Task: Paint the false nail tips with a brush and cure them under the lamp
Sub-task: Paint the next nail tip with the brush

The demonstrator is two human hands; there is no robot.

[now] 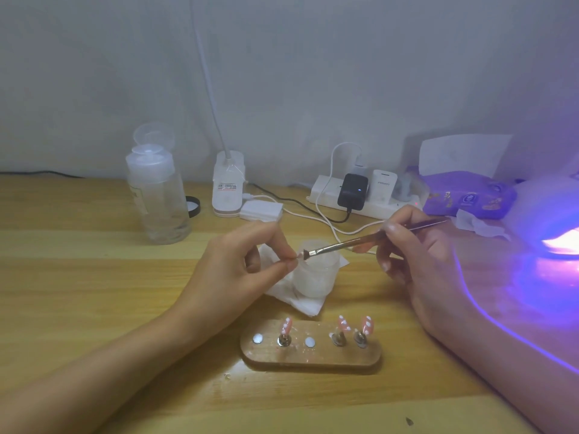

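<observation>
My left hand (247, 264) pinches a small nail tip on its stand (300, 257) between thumb and forefinger, above a frosted jar (313, 278). My right hand (416, 255) grips a thin brush (360, 241), whose bristles touch the pinched tip. A wooden holder (310, 355) lies near the front edge of the table with three pink nail tips with white dots (341, 324) standing on metal pegs and two bare white spots. The curing lamp (554, 220) glows purple at the right edge.
A clear bottle (158, 198) stands at the back left, beside a black ring lid (192, 205). A white power strip with chargers and cables (354, 195), a white lamp base (227, 189) and a purple tissue pack (466, 195) line the back. A tissue (300, 302) lies under the jar.
</observation>
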